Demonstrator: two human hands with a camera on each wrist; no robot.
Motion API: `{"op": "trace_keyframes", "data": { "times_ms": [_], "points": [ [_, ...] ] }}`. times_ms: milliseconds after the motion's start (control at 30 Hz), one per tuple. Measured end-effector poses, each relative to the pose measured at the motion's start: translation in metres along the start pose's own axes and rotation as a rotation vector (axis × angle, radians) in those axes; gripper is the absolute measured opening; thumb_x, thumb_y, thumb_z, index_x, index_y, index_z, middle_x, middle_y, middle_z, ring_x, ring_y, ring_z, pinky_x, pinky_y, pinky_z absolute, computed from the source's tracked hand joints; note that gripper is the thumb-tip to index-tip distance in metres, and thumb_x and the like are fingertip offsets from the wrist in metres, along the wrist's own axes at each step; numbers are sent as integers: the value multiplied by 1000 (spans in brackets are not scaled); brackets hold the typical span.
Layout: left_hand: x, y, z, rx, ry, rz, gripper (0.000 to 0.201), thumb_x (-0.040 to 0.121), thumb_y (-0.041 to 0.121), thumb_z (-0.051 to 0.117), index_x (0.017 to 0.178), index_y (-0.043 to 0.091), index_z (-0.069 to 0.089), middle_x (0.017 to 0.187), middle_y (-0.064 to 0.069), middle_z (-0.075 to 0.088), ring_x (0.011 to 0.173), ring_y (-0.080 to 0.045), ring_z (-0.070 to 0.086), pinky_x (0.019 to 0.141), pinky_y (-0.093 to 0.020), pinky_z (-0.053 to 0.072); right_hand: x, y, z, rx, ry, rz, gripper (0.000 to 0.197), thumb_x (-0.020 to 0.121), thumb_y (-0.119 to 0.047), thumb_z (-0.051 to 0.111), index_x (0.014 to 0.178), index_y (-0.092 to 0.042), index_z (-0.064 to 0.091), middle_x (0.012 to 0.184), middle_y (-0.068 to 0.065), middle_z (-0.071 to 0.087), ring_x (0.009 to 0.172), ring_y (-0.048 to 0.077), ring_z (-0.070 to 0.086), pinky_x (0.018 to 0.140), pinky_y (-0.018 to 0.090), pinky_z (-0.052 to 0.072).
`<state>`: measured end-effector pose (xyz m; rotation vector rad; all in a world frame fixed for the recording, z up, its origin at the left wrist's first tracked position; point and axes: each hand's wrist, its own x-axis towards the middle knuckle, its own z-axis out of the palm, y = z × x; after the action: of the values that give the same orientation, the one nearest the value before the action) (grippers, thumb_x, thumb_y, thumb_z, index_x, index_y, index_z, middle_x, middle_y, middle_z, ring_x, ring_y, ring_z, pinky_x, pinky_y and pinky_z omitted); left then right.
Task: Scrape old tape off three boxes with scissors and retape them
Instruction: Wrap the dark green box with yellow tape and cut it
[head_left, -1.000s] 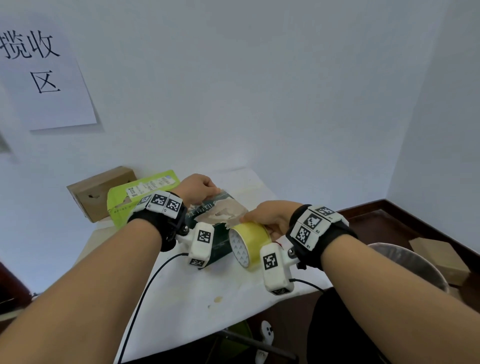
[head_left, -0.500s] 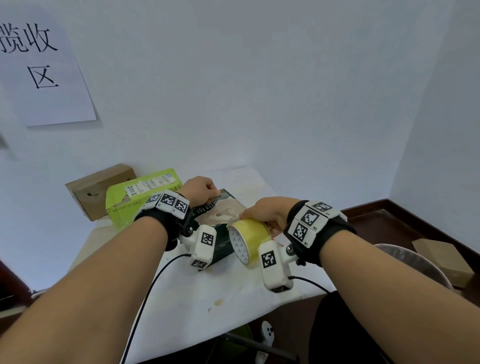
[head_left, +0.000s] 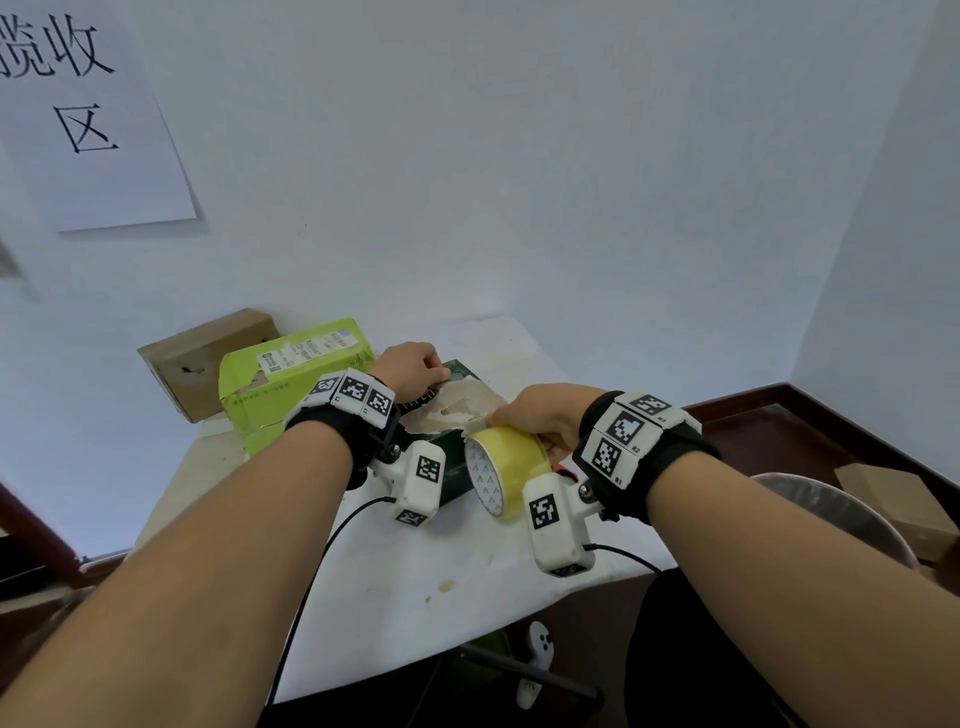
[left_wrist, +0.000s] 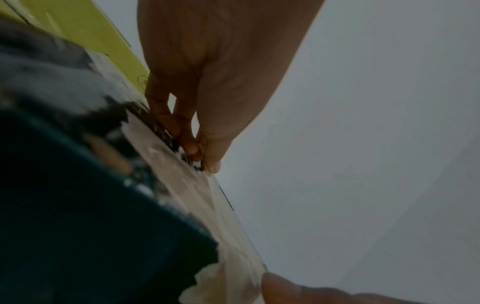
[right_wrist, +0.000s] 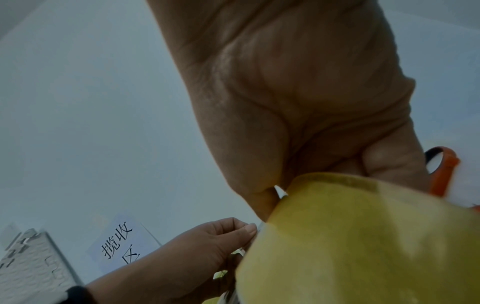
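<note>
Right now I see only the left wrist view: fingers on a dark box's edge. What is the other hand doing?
Observer: The right hand grips a yellow tape roll at the dark box's near end.
Operator: Where are the scissors?
Observer: An orange scissors handle shows beside that hand's fingers, behind the roll.
Operator: Any third box?
Observer: Yes, a brown box behind the yellow-green box.

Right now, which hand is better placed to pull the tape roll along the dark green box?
The right hand: it already grips the yellow tape roll at the dark green box's near end. The left hand pinches the tape end at the far edge, anchoring it.
</note>
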<state>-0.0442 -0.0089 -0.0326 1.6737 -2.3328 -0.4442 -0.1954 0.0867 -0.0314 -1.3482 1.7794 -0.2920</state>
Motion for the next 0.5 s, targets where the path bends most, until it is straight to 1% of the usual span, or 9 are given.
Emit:
{"op": "trace_keyframes", "data": {
  "times_ms": [67, 100, 167, 233, 333, 367, 433, 500],
  "points": [
    [-1, -1, 0, 11, -7, -3, 15, 97, 28, 54, 94, 13, 55, 113, -10, 63, 106, -26, 55, 81, -28, 39, -1, 0, 1, -33, 17, -8, 32, 99, -38, 44, 103, -7, 46, 102, 14, 55, 101, 31, 59, 90, 38, 50],
    [-2, -1, 0, 20, -14, -3, 16, 97, 29, 53, 97, 13, 56, 115, -10, 63, 107, -25, 55, 80, -28, 38, -1, 0, 1, -41, 25, -10, 33, 99, -39, 44, 105, -7, 45, 105, 14, 55, 107, 33, 60, 95, 39, 50],
    [-3, 0, -1, 38, -37, -7, 23, 98, 31, 51, 106, 11, 57, 118, -10, 60, 109, -26, 54, 80, -27, 37, -1, 1, 2, -54, 35, -16, 33, 99, -40, 44, 106, -8, 44, 104, 13, 55, 113, 33, 58, 98, 40, 48],
    [-3, 0, 0, 58, -58, -5, 28, 98, 32, 50, 112, 8, 55, 119, -10, 59, 108, -27, 54, 79, -27, 36, 0, 2, 3, -72, 42, -24, 34, 98, -42, 43, 105, -9, 43, 98, 10, 53, 113, 32, 58, 98, 38, 47],
    [0, -1, 0, 79, -47, -6, 29, 97, 33, 52, 109, 7, 50, 116, -13, 56, 93, -26, 51, 75, -29, 36, 3, 3, 4, -70, 38, -26, 36, 97, -44, 44, 104, -8, 44, 100, 11, 55, 109, 32, 59, 95, 38, 47],
    [0, -1, 0, 84, -40, -23, 32, 96, 35, 54, 110, 6, 48, 115, -13, 54, 89, -24, 48, 74, -29, 36, 4, 3, 4, -60, 34, -27, 37, 97, -44, 45, 104, -8, 45, 96, 11, 56, 104, 31, 60, 93, 37, 48],
    [0, -1, -2, 106, -54, -45, 32, 97, 35, 53, 109, 6, 45, 114, -14, 53, 87, -22, 46, 73, -30, 35, 5, 4, 4, -53, 30, -28, 36, 98, -44, 44, 100, -8, 46, 83, 7, 52, 93, 28, 56, 82, 32, 48],
    [1, -1, -3, 111, -83, -53, 24, 99, 31, 49, 106, 10, 41, 115, -14, 55, 88, -23, 47, 73, -30, 36, 5, 5, 4, -80, 31, -30, 34, 98, -44, 42, 92, -11, 46, 76, 4, 46, 90, 26, 51, 67, 27, 43]
  ]
}}
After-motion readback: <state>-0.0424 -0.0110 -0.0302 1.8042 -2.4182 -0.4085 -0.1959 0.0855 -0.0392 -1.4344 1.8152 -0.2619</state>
